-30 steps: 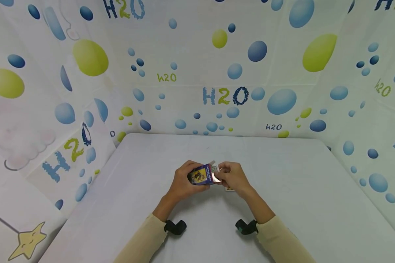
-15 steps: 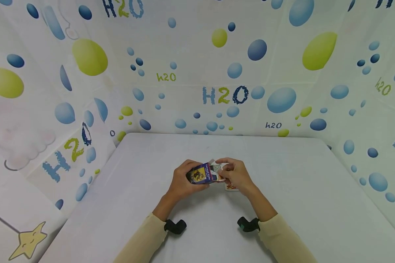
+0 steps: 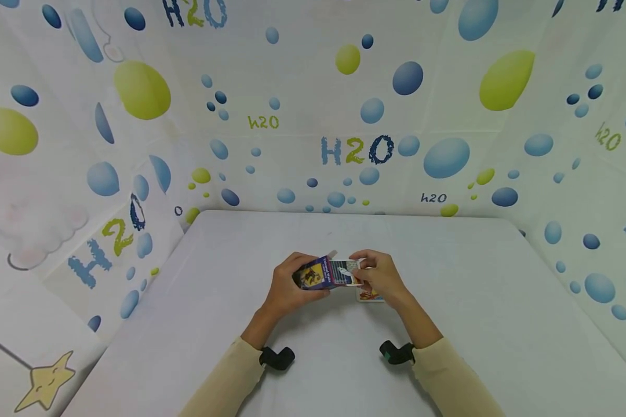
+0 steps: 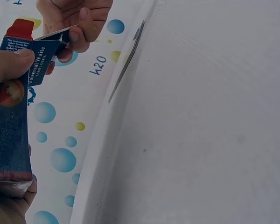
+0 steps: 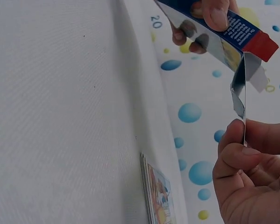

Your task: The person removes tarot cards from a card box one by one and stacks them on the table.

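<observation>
My left hand [image 3: 286,284] grips a small blue tarot card box [image 3: 315,274] above the table, fingers and thumb round its sides. "Universal Waite Tarot Deck" is printed on the box's end flap [image 4: 43,55] in the left wrist view. Thumb and fingers of my right hand [image 3: 383,279] pinch the outer edge of that flap, which stands swung out from the end. A red side tab [image 5: 262,45] sticks out beside it in the right wrist view. Below the right hand lies a stack of picture cards [image 3: 369,295], partly hidden by that hand.
A white table [image 3: 229,249] spreads under both hands. Behind and beside it hang white sheets [image 3: 302,75] printed with blue and green dots and "H2O". Each wrist carries a black camera mount [image 3: 277,359].
The right hand has moved a little to the right, and more of the flap shows between the box and its fingers. More of the card stack is uncovered. The left hand has barely shifted.
</observation>
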Available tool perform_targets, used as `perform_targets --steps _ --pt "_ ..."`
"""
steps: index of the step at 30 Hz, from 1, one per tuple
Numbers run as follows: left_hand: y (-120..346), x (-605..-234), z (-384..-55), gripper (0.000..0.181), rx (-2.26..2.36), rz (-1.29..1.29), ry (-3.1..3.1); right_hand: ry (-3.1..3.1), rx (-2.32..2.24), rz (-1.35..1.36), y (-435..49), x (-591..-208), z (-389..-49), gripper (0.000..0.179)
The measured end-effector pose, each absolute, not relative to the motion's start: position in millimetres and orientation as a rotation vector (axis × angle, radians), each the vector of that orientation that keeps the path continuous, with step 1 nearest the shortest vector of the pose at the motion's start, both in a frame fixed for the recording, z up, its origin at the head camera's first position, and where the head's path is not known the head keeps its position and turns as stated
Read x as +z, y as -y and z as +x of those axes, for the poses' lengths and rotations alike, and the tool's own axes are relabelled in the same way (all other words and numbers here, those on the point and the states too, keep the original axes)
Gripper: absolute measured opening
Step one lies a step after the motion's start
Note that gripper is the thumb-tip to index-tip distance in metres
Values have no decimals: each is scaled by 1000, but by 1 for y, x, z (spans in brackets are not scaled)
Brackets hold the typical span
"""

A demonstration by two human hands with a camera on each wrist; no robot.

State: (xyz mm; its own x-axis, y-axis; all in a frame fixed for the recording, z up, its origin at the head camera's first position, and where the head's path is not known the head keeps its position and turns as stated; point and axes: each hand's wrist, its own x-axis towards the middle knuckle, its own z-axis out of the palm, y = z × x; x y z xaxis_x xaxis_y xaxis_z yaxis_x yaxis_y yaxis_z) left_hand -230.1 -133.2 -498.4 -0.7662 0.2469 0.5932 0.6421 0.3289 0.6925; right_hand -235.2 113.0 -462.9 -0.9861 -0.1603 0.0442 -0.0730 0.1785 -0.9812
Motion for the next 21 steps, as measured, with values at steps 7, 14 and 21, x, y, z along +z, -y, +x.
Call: perform_targets --steps 7,14,21 --pt "133 -498 -230 65 -1451 -761 2220 -2383 -1949 -202 -116 -465 -237 35" --pt "133 -495 -228 67 -1460 -714 2253 -2408 -1946 -194 -117 -467 -239 30" --pt "134 -495 -228 67 -1448 -688 2270 -2420 -1940 -175 -118 -468 -240 27"
